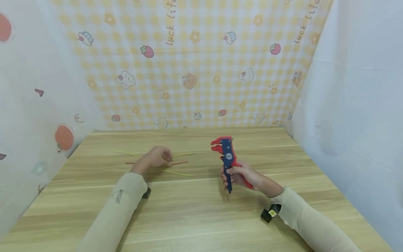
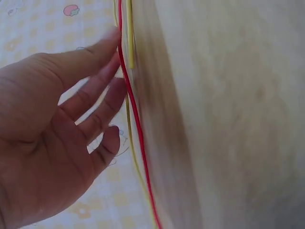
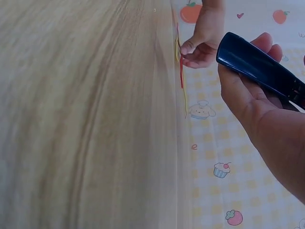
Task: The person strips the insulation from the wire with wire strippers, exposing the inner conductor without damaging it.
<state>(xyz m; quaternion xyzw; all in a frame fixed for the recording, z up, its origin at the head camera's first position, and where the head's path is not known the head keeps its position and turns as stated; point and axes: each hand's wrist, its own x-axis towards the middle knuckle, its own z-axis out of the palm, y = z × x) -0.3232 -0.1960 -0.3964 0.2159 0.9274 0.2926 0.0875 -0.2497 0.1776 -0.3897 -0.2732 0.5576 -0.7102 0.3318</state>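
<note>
My right hand (image 1: 244,175) grips a wire stripper (image 1: 227,150) by its handles, fingers wrapped round them. The tool is dark blue and red, held upright with its jaws at the top facing left. In the right wrist view one dark handle (image 3: 257,67) shows across the palm. Over on the left, my left hand (image 1: 157,156) is low over a red wire (image 1: 181,162), thumb and fingers loosely bent. The left wrist view has the fingertips right at the red wire (image 2: 136,117), thumb and forefinger apart. The hand hides the wire's middle in the head view.
One yellow wire (image 1: 182,154) lies behind the red one, partly hidden by the left hand. A shorter yellow wire (image 1: 177,173) lies in front of it. The wooden table (image 1: 189,213) meets a patterned cloth (image 1: 195,98) at the back, with pale cloth on both sides.
</note>
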